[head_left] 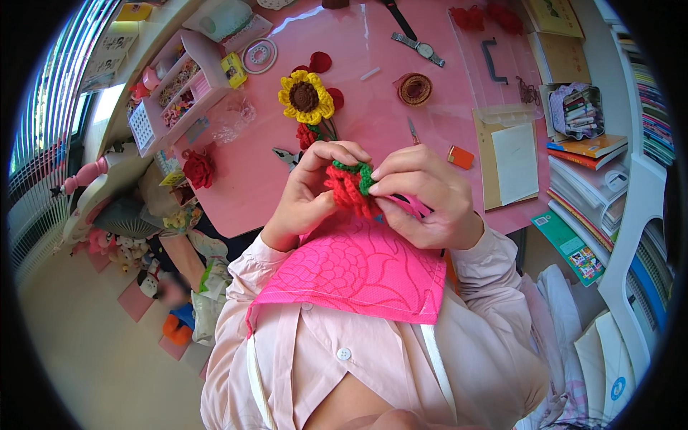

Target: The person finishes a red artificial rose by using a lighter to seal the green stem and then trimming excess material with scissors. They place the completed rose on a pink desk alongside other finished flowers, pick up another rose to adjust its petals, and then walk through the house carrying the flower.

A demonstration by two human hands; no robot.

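Between my two hands is a red crocheted flower [347, 190] with a green crocheted piece [365, 178] against its upper right side. My left hand [313, 188] is closed round the flower's left side, thumb below and fingers curled over the top. My right hand [423, 190] pinches the green piece between thumb and fingertips. Whether the green piece is fastened to the red one, I cannot tell. Just beyond my hands lie a yellow crocheted sunflower [305, 97] with a brown centre and a pair of pliers [286, 155], partly hidden by my left hand.
On the pink table [344, 57] are a rolled measuring tape [413, 89], scissors [413, 132] partly hidden, an orange lighter [460, 157] and a wristwatch [421, 49]. A compartment organizer [183, 93] stands left, a red flower [199, 168] near it. Books [591, 147] stack at right. A pink apron [351, 272] covers my front.
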